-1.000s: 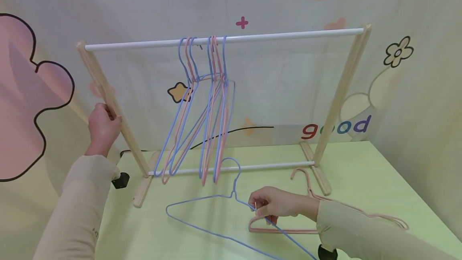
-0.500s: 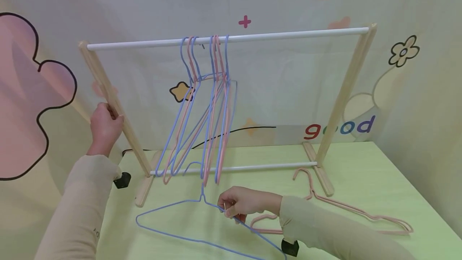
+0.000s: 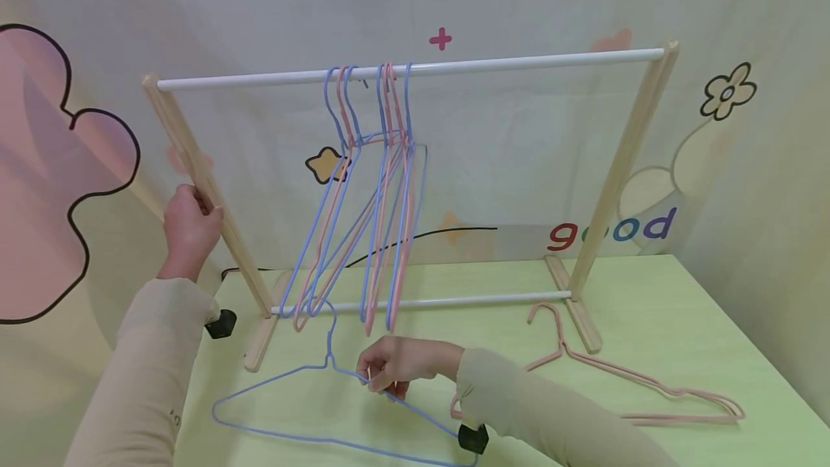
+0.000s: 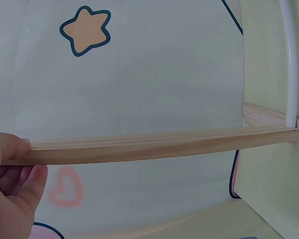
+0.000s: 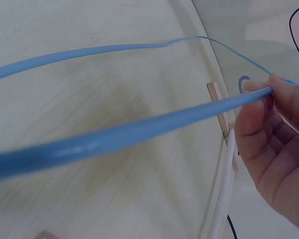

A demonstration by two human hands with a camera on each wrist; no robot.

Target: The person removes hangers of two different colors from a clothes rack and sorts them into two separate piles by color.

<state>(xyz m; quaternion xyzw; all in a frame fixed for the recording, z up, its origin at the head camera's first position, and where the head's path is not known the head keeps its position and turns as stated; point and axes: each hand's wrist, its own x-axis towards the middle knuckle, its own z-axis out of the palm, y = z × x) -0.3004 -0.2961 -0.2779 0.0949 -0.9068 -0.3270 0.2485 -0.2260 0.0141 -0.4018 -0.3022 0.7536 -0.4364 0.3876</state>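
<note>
My left hand (image 3: 192, 228) grips the left wooden post (image 3: 243, 258) of a garment rack at about mid-height. In the left wrist view the thumb and fingers (image 4: 35, 186) close round that post (image 4: 154, 147). Low over the table, my right hand (image 3: 405, 365) pinches a blue hanger (image 3: 272, 378) by its right shoulder. Its hook points up, near the rack's lower left. The right wrist view shows the thumb and fingers (image 5: 251, 117) on the blue wire (image 5: 139, 130). Several blue and pink hangers (image 3: 372, 215) hang from the rack's white top rail (image 3: 519, 63), left of its middle.
Pink hangers (image 3: 638, 377) lie on the light green table (image 3: 700, 323) at the right, partly behind my right sleeve (image 3: 519, 395). The white lower rail (image 3: 480, 300) joins the rack's two wooden feet. A patterned curtain (image 3: 493, 150) stands close behind the rack.
My right hand has carried the blue hanger left across the front of the rack, uncovering more of the pink hangers. The left hand keeps its grip on the post.
</note>
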